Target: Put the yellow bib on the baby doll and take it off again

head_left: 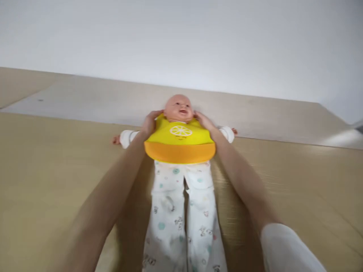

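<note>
A baby doll lies on its back, head away from me, arms spread to both sides. Across its chest is a yellow bib with a white citrus slice print and an orange catch pocket along the bottom. White patterned trousers cover the doll's legs. My left hand is closed on the bib's upper edge beside the neck, at the left of the picture. On the other side, my right hand grips the bib's opposite upper edge. Behind the doll's neck, the fingertips are partly hidden.
The doll rests on a tan, slightly shiny surface. Beyond it runs a paler grey strip, which the head overlaps. A plain white wall rises at the back.
</note>
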Action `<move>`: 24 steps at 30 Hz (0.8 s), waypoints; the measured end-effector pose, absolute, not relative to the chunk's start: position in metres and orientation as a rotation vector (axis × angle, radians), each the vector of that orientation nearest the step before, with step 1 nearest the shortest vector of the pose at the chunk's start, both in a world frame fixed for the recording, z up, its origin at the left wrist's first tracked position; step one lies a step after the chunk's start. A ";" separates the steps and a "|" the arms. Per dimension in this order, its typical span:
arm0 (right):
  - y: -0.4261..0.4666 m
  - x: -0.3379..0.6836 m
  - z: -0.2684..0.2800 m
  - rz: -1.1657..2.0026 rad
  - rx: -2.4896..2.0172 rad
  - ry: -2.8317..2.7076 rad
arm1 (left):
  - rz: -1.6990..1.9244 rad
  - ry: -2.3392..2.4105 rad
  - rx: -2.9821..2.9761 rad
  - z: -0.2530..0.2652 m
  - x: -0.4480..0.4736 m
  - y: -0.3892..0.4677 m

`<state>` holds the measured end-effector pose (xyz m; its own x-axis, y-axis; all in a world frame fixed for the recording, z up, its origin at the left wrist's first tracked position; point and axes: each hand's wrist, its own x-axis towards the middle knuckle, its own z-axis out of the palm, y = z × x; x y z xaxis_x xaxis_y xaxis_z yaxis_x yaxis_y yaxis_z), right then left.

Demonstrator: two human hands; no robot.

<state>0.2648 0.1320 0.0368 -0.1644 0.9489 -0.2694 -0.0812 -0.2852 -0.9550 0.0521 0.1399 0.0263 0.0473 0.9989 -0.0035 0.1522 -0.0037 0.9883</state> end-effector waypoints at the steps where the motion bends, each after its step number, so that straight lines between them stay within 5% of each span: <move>1: 0.126 0.265 0.034 1.651 -1.202 -1.011 | 1.118 1.176 1.236 0.025 0.051 0.134; 16: -0.066 0.278 0.023 1.638 -0.956 -0.692 | 1.131 0.949 0.580 0.040 0.052 -0.048; 24: -0.105 0.285 0.012 1.530 -0.984 -0.654 | 1.067 0.862 0.606 0.034 0.056 -0.072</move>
<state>0.2853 -0.1046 0.0119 -0.0031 0.9733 -0.2294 -0.5065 -0.1993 -0.8389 0.0561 -0.0720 0.0345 0.2228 0.9256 -0.3061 -0.4942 0.3779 0.7829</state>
